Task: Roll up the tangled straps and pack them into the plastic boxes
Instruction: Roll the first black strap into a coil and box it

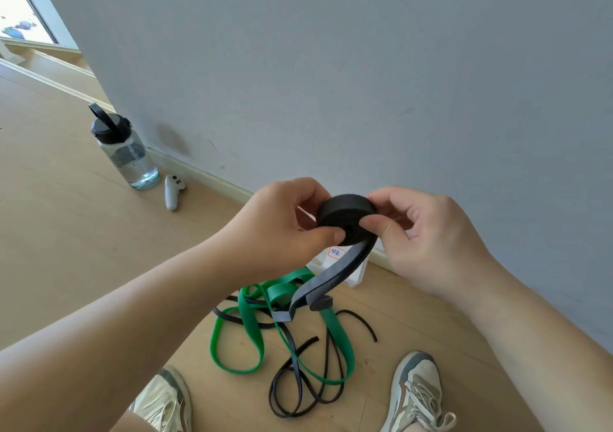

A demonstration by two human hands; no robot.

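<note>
Head view:

1. The left hand [292, 222] and the right hand [428, 232] are raised in front of the wall [331, 66]. Together they hold the black strap roll [345, 214].
2. The left hand pinches the roll from the left. Its thumb lies on the near face, close to the centre, and its fingers curl behind.
3. The right hand grips the roll from the right. Its thumb presses on the near face at the edge, and its fingers curl behind.
4. The unrolled tail [335, 279] of the same strap hangs from the underside of the roll down to the pile on the wooden floor [66, 232].
5. The pile holds a green strap [252, 332] and a thin black strap [305, 395], looped across each other between the two shoes [418, 395].
6. A pale plastic box [356, 274] stands on the floor against the wall, behind the tail and largely covered by the hands. It carries a label [336, 252]. Its contents cannot be determined.
7. A clear water bottle [124, 147] with a black lid stands upright at the left near the wall, partly filled with clear liquid.
8. A white controller [173, 191] lies just beside the bottle.
</note>
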